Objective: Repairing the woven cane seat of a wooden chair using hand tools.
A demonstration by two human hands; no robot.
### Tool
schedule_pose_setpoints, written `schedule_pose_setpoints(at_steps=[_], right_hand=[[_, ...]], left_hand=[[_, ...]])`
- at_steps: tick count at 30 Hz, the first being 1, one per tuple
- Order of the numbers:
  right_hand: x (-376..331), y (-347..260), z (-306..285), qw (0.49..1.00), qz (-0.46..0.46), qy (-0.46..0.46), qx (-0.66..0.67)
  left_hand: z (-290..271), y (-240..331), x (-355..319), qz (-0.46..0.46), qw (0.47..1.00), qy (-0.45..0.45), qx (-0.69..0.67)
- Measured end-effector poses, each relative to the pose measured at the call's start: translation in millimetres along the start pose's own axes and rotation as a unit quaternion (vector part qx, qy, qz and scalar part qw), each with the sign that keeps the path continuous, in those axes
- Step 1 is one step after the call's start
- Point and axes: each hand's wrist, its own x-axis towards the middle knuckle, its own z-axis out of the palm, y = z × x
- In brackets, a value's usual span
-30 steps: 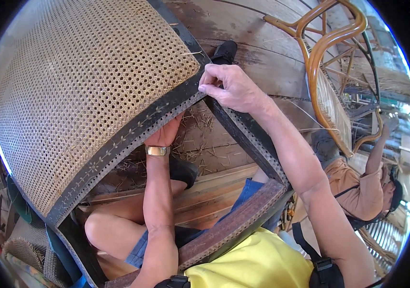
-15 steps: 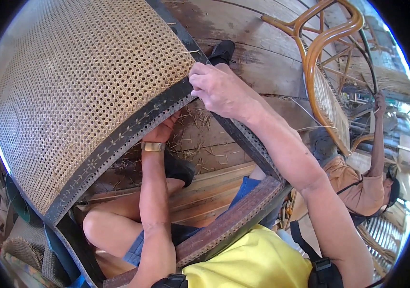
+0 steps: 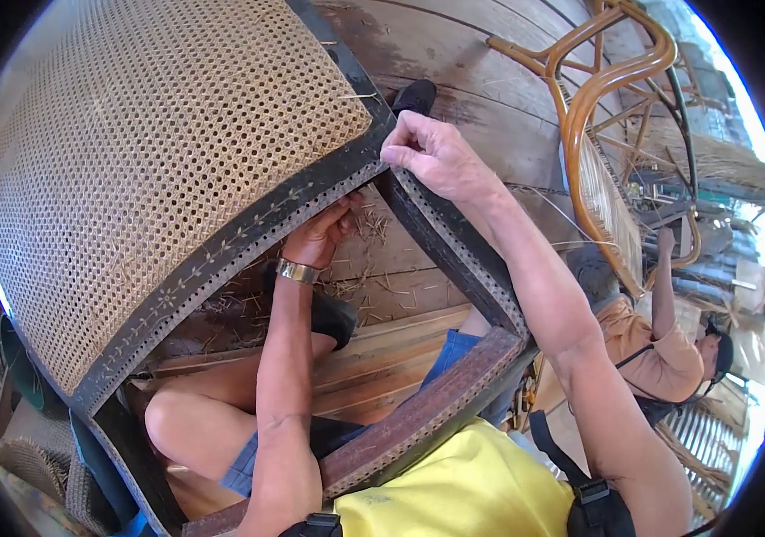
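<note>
Count: one frame (image 3: 248, 228), dark, holed along its edge, a leaf pattern in pale lines on the border; one cane panel (image 3: 177, 143) set in it; two own hands; one watch (image 3: 298, 271) or metal band, on the left wrist; two buckles (image 3: 594, 490) on black straps; one loose strand (image 3: 360, 95) poking out over the border. Beyond: one bentwood chair (image 3: 582, 116), one co-worker (image 3: 664, 358) in an orange top.

Right hand (image 3: 436, 161): at the frame's near corner, thumb and forefinger pinched narrow; cannot tell whether a strand is between them. Left hand (image 3: 320, 234): just under the rim, fingers curled in; cannot tell what it holds. Frame stands over the lap, panel toward upper left.

Against half a second ago: right hand has rolled back from the corner, so the pinch now shows side-on where knuckles covered it. Left fingers show more clearly below the rim. Co-worker's raised arm is lower, hand nearer the chair.

Surface: plank floor (image 3: 463, 80), grey-brown with darker patches, straw bits (image 3: 369, 233) scattered inside the frame's opening; pale slats (image 3: 391, 358) under the legs. Room: bundled strands and poles at the right, bright light at the rim.
</note>
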Motion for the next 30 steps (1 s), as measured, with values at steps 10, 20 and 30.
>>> schedule_pose_setpoints(at_steps=[10,20,30], right_hand=[[2.2,-8.4,9.4,0.997,0.008,0.023,-0.071],[-2.4,-18.6,33.3,0.927,-0.24,0.014,-0.287],[-10.7,-22.6,24.7,0.948,-0.176,-0.019,-0.266]], left_hand=[[-9.5,-3.7,3.1,-0.001,0.999,-0.01,-0.042],[-7.4,-4.1,5.0,0.024,1.0,0.013,0.012],[2.9,0.6,-0.1,-0.013,0.999,-0.007,-0.03]])
